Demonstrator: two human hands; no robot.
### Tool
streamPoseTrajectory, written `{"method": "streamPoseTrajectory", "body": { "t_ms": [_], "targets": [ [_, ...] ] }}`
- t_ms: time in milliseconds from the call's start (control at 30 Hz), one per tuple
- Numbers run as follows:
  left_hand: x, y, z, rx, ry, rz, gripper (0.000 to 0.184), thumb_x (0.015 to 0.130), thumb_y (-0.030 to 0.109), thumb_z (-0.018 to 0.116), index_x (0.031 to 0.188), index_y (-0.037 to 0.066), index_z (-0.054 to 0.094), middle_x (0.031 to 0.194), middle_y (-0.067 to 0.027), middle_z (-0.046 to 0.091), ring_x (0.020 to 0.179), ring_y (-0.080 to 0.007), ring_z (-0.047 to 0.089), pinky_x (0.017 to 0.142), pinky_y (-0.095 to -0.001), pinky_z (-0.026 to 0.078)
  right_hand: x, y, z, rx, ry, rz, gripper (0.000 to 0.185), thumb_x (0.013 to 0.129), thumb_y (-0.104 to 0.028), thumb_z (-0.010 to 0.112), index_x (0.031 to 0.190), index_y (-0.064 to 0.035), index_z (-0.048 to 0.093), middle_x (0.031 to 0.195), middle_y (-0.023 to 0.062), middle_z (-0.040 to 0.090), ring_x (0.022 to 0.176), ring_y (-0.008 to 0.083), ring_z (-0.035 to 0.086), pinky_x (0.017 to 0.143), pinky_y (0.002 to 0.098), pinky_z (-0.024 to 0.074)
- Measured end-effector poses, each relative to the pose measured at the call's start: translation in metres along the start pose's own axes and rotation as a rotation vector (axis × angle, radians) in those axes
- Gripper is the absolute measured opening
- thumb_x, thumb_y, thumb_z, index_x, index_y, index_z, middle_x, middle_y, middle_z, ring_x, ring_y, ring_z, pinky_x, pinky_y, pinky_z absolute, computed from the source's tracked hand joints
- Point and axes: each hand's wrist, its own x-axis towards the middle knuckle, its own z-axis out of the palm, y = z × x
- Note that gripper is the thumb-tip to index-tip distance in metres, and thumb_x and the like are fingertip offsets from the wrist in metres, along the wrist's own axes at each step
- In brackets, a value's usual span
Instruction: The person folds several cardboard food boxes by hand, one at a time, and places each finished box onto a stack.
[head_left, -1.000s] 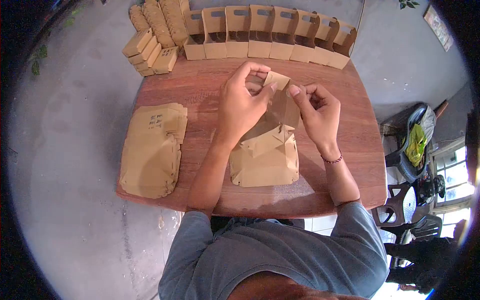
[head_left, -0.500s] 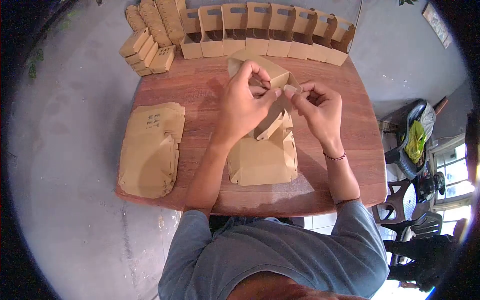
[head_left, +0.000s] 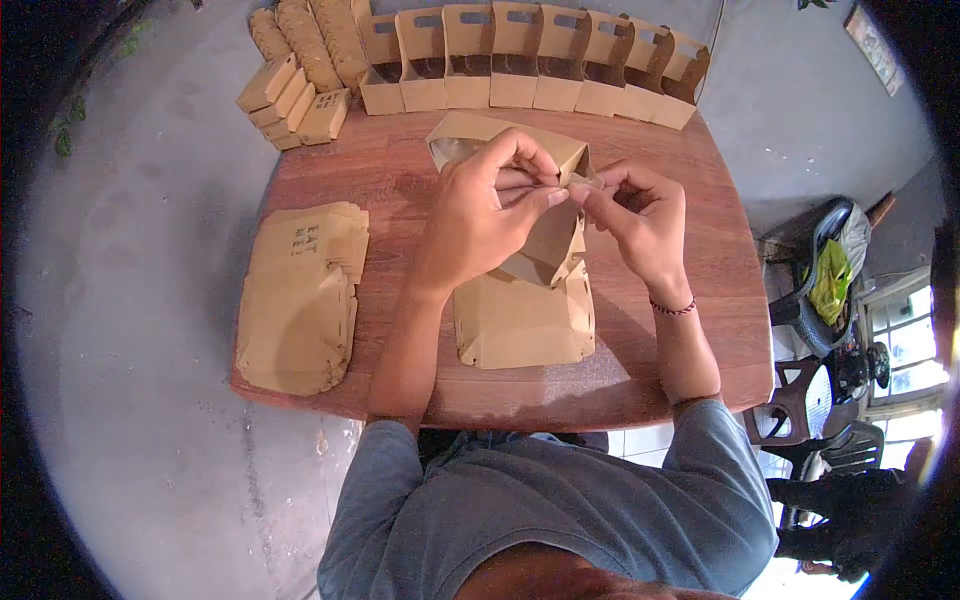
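A partly folded brown cardboard box (head_left: 545, 235) is between my hands over the middle of the wooden table. My left hand (head_left: 490, 205) pinches its near edge, thumb and index finger meeting close to a corner. At that same corner my right hand (head_left: 635, 215), with a braided cord on its wrist, grips a small flap between thumb and fingers. The box's upper panel slants away behind my left hand. Beneath the box, a flat cardboard blank (head_left: 525, 325) lies on the table. My fingertips partly hide the corner they hold.
To the left lies a stack of flat blanks (head_left: 295, 310) with black print. Several open cardboard carriers (head_left: 515, 88) line the back edge, beside folded boxes (head_left: 280, 100) at the back left. The wooden table (head_left: 690, 350) has chairs beyond its right edge; a person (head_left: 850, 515) is at the lower right.
The held box has turned and its upper panel has swung out to the left behind my left hand. Both hands have drawn closer together at one corner.
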Motion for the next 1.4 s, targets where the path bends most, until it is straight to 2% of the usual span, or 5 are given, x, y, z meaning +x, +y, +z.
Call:
{"method": "streamPoseTrajectory", "body": {
  "t_ms": [333,433,600,833,1400],
  "targets": [
    [-0.003,0.006,-0.003,-0.005,-0.046,-0.010,0.025,0.087,-0.002,0.072,0.104,0.002,0.054,0.100,-0.0063,0.063,0.096,-0.0147,0.068,0.083,-0.0265,0.055,0.000,-0.006,-0.004,0.070,-0.078,0.082,0.012,0.085,-0.007,0.077,0.086,0.0034,0.071,0.069,0.0008,0.066,0.063,0.0049,0.057,0.056,0.0204,0.0432],
    [-0.001,0.005,-0.001,-0.076,0.027,0.030,0.017,0.087,-0.002,0.069,0.097,0.000,0.056,0.091,-0.0059,0.066,0.086,-0.0140,0.070,0.073,-0.0265,0.057,0.000,-0.007,-0.003,0.090,-0.068,0.107,0.013,0.086,-0.008,0.076,0.084,0.0030,0.070,0.068,-0.0001,0.064,0.062,0.0040,0.056,0.056,0.0200,0.0426],
    [-0.001,0.002,0.000,-0.072,0.058,0.030,0.018,0.085,-0.003,0.069,0.094,0.000,0.054,0.087,-0.0064,0.065,0.085,-0.0141,0.070,0.074,-0.0275,0.058,-0.006,0.000,0.011,-0.058,0.223,-0.041,0.015,0.087,-0.010,0.076,0.081,0.0012,0.068,0.063,-0.0031,0.061,0.059,0.0019,0.052,0.053,0.0202,0.0418],
    [-0.004,0.005,0.005,0.034,0.031,0.047,0.022,0.087,0.000,0.072,0.094,0.004,0.052,0.093,-0.0033,0.062,0.092,-0.0107,0.065,0.082,-0.0260,0.057,-0.012,0.005,0.017,-0.259,0.266,-0.217,0.015,0.082,-0.011,0.080,0.082,0.0003,0.070,0.063,0.0001,0.064,0.059,0.0016,0.053,0.054,0.0199,0.0432],
    [-0.006,0.010,0.006,0.184,0.053,0.144,0.018,0.087,-0.003,0.071,0.098,-0.001,0.057,0.093,-0.0072,0.066,0.091,-0.0156,0.070,0.079,-0.0289,0.060,-0.005,0.004,-0.004,-0.121,-0.008,-0.142,0.012,0.083,-0.012,0.080,0.082,-0.0017,0.075,0.063,-0.0040,0.062,0.058,0.0004,0.049,0.050,0.0189,0.0363]
  ]
}}
